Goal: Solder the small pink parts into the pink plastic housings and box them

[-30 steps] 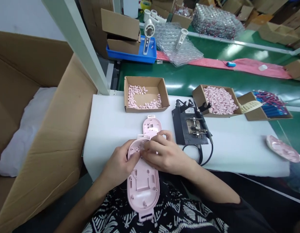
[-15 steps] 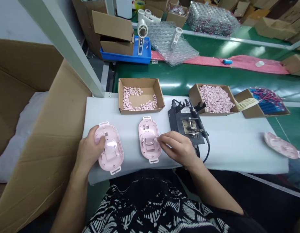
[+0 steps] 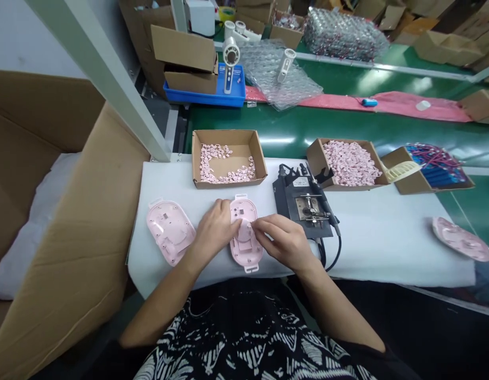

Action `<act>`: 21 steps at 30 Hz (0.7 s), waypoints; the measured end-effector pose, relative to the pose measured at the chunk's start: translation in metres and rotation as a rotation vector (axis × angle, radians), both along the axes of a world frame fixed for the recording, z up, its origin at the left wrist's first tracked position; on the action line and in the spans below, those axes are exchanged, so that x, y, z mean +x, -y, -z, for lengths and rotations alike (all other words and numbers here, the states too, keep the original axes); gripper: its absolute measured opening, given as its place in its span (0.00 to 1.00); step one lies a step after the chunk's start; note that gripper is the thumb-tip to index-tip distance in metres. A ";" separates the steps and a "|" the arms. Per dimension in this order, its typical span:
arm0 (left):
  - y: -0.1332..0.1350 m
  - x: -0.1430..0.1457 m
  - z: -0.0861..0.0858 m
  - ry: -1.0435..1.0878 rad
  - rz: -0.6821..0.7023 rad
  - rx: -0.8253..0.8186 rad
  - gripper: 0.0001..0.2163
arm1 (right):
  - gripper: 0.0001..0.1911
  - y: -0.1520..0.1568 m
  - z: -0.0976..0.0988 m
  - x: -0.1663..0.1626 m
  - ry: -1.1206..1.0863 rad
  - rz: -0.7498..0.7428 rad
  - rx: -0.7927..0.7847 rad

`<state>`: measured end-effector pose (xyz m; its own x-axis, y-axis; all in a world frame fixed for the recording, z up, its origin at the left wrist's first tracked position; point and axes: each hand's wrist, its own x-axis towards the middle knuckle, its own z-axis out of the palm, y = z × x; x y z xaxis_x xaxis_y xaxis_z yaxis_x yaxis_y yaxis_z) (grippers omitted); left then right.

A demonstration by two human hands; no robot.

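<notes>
Left hand (image 3: 213, 229) moved beside right hand (image 3: 283, 244), fingers (image 3: 260, 224) touching the pink plastic shell (image 3: 246, 257).

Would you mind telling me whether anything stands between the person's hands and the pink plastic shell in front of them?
Nothing visible does: the left hand and the right hand both touch the pink plastic shell directly, with nothing between them and it.

Along the bottom of the frame, the person wears a black shirt (image 3: 248, 338) printed with jagged white streaks, its short sleeves (image 3: 359, 356) dark. Below them, the forearms (image 3: 331, 311) are bare, as are the left hand (image 3: 215, 232) and right hand (image 3: 282, 243).
</notes>
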<state>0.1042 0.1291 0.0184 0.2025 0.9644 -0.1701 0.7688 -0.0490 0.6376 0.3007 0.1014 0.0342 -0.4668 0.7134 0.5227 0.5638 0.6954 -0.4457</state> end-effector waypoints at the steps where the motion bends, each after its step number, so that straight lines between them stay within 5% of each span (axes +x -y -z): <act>1: 0.003 -0.002 -0.002 0.059 0.025 -0.045 0.16 | 0.12 -0.001 0.001 0.001 0.003 -0.003 0.012; 11: 0.037 -0.022 -0.032 0.533 0.157 -0.327 0.24 | 0.14 -0.010 0.008 0.007 0.162 -0.254 0.119; 16: 0.039 -0.028 -0.033 0.493 0.126 -0.382 0.25 | 0.10 -0.012 -0.004 0.008 0.266 -0.351 0.062; 21: 0.042 -0.030 -0.035 0.528 0.085 -0.388 0.22 | 0.18 -0.002 -0.012 0.007 0.237 -0.328 -0.025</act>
